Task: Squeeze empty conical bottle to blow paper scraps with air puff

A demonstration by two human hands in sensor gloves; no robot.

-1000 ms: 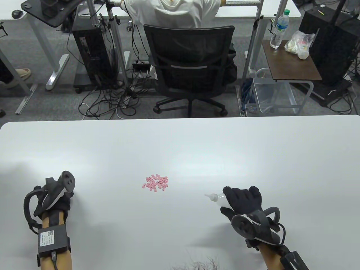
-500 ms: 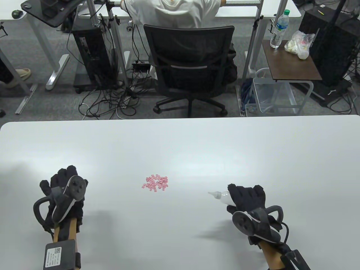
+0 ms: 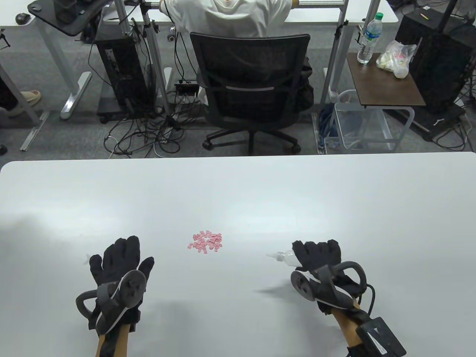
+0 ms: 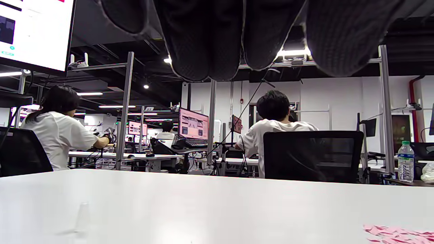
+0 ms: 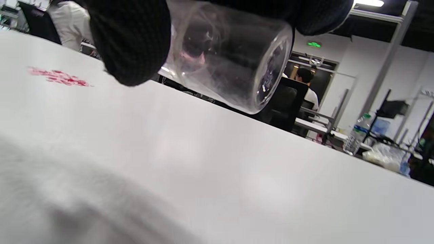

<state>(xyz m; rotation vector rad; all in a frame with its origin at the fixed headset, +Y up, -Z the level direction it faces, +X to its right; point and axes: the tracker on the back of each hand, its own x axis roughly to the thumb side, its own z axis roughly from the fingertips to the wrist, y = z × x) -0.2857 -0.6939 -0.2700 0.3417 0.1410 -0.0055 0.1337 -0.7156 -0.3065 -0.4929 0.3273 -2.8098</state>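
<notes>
Toward the tabletop's point(image 3: 238, 186) near edge, right of centre: right hand point(image 3: 319, 258) gripping a clear conical bottle point(image 3: 284, 257), held on its side, nozzle pointing left at the scraps. Near-edge centre: pink paper scraps point(image 3: 205, 241), one loose heap, well apart from the nozzle. Near edge, left: left hand point(image 3: 119, 266), fingers spread, holding nothing.

An open-plan office or data-collection lab is shown: a mesh office chair point(image 3: 253, 89) beyond the white surface point(image 3: 238, 193), tower computers point(image 3: 121, 74) amid tangled floor cables point(image 3: 148, 134), and lit monitors point(image 4: 193, 123) at rows of framed workstations with seated people.
</notes>
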